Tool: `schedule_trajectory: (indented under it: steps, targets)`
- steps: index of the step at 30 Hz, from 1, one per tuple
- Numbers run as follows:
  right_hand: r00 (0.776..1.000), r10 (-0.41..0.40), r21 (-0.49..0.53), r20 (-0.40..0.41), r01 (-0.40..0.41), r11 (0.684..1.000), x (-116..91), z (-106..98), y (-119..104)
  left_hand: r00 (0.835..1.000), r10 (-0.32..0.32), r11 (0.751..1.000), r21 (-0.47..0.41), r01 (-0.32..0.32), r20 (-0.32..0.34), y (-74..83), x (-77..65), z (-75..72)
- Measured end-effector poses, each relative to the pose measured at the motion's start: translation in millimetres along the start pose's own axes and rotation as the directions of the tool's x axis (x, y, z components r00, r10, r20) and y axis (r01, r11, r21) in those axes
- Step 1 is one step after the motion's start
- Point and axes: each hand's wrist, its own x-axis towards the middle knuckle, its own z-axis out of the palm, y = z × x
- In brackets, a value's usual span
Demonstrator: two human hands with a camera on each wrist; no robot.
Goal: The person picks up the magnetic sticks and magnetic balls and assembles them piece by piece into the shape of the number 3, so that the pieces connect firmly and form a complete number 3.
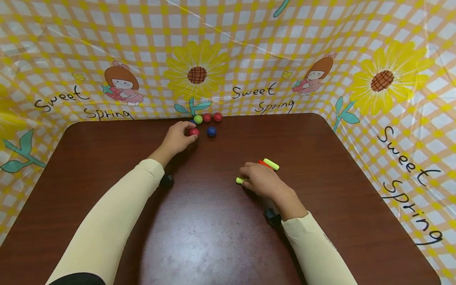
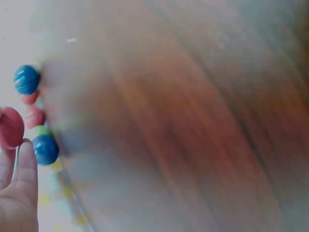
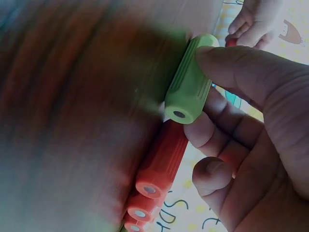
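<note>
Near the table's back edge, my left hand [image 1: 174,139] holds a red ball [image 1: 193,132] between thumb and fingers. In the left wrist view the same red ball [image 2: 10,128] is at the left edge, by the fingertips. My right hand [image 1: 263,180], at centre right, pinches a yellow-green rod [image 1: 240,181]. The right wrist view shows this ribbed rod [image 3: 189,84] with a grey dot in its end, the thumb on one side and a finger on the other. Just beyond it lie several red rods [image 3: 161,159] side by side, partly hidden by my hand in the head view.
By the back edge are a green ball [image 1: 198,119], two red balls [image 1: 217,117] and a blue ball [image 1: 211,132]; another blue ball is mostly behind my left fingers. A second yellow-green rod [image 1: 272,164] lies beyond my right hand. A checked cloth [image 1: 249,47] rises behind the table.
</note>
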Motion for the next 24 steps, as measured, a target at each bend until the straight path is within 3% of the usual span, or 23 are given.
schedule_trajectory:
  steps: [10, 24]
  targets:
    - [1.0, -0.007, 0.012, 0.021, 0.007, 1.0, 4.0, -0.1, 3.4, 0.997, -0.061, 0.982, -0.176, 0.068, 0.047, 1.6, -30.8, -23.3]
    - [0.995, -0.075, 0.231, -0.063, 0.088, 0.969, 12.2, -8.0, 5.2, 0.995, 0.064, 0.963, -0.267, -0.042, 0.072, 24.2, -78.4, -35.6]
